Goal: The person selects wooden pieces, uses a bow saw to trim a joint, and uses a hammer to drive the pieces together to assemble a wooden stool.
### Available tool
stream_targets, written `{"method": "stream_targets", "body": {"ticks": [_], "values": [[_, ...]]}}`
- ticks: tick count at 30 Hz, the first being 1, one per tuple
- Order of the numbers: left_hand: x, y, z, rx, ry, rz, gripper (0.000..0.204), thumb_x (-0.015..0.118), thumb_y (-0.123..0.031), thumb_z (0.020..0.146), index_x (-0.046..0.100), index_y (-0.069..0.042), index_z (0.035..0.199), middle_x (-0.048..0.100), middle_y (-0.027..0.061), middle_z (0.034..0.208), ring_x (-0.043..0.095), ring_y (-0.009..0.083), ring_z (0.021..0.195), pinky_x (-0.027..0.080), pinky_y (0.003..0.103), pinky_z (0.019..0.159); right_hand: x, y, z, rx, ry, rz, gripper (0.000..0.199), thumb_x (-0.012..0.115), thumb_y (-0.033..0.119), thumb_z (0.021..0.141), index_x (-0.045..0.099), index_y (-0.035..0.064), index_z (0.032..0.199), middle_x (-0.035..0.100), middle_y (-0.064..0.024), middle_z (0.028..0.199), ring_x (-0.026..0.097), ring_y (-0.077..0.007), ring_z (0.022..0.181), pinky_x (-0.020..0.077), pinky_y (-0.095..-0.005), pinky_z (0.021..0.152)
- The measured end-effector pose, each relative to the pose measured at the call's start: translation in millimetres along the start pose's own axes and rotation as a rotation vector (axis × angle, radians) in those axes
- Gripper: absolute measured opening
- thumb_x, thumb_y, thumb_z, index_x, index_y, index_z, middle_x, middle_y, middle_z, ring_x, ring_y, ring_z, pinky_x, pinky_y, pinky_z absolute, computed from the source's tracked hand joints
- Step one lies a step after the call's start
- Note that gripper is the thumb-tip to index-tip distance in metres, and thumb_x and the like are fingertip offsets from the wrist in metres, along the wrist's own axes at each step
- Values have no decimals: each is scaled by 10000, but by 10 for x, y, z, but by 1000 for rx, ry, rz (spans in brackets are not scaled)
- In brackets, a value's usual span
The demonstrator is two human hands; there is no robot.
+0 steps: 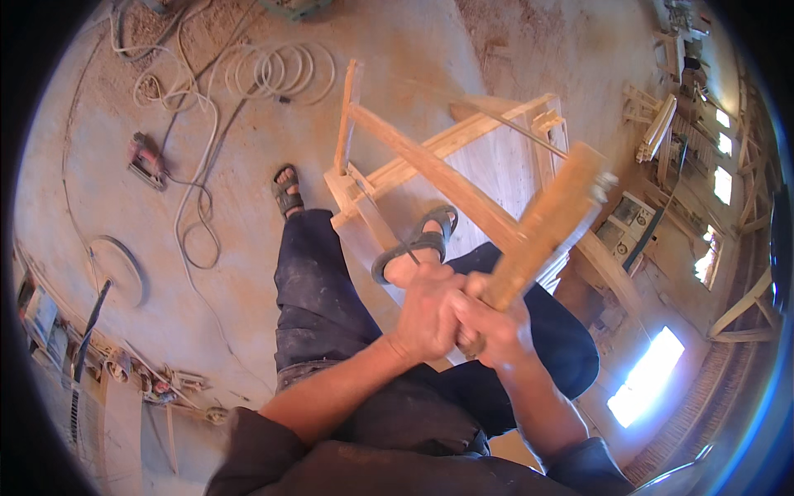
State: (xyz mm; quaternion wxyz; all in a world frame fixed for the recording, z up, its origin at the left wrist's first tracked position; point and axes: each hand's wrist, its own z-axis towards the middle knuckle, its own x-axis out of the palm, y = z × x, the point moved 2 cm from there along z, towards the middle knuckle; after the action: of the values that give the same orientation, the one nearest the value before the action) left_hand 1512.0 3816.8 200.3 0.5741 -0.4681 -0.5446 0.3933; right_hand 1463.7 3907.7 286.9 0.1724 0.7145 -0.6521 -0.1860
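Note:
Both my hands grip the lower end of a thick wooden block or mallet (550,223) that is raised up and to the right, its far end blurred. My left hand (426,314) wraps over the grip from the left and my right hand (488,326) clasps it from the right, fingers overlapping. Below them stands a pale wooden frame (430,169) of slats and rails. My right foot in a sandal (413,248) rests on the frame's panel; my left sandalled foot (287,192) stands on the floor beside it.
The dusty floor holds coiled white cable (277,70), a red power tool (147,161) at left, and a round disc (116,264). Tools and clutter line the lower left edge. Wooden pieces and a machine (628,227) stand at right, with bright windows beyond.

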Motion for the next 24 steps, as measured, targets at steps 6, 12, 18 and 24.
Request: {"method": "stream_targets", "body": {"ticks": [6, 12, 18, 24], "values": [[-431, 939, 157, -328, 56, -40, 288, 378, -236, 942, 533, -13, 846, 638, 200, 944, 565, 413, 775, 442, 471, 750, 282, -345, 982, 8, -38, 185, 243, 683, 142, 863, 496, 127, 708, 470, 16, 566, 403, -98, 411, 311, -257, 391], [-139, 672, 4, 32, -289, 58, 327, 365, -261, 947, 548, -25, 816, 638, 206, 946, 563, 410, 843, 420, 490, 783, 237, -93, 585, 22, -39, -27, 227, 670, 121, 861, 510, 93, 702, 504, -26, 569, 439, -100, 427, 335, -253, 398], [-68, 273, 95, 27, -217, 92, 296, 374, -231, 968, 570, -10, 940, 550, 224, 880, 508, 424, 824, 406, 511, 771, 151, -7, 352, -1, -39, -89, 252, 696, 129, 880, 550, 74, 682, 527, -13, 543, 441, -77, 429, 321, -234, 412], [-468, 1235, 134, -318, -73, -54, 312, 424, -290, 958, 548, -17, 875, 569, 192, 845, 532, 371, 739, 412, 454, 603, 411, -141, 1224, 14, -48, -135, 182, 677, 121, 852, 554, 92, 721, 514, -15, 576, 469, -88, 472, 359, -246, 437]]}}
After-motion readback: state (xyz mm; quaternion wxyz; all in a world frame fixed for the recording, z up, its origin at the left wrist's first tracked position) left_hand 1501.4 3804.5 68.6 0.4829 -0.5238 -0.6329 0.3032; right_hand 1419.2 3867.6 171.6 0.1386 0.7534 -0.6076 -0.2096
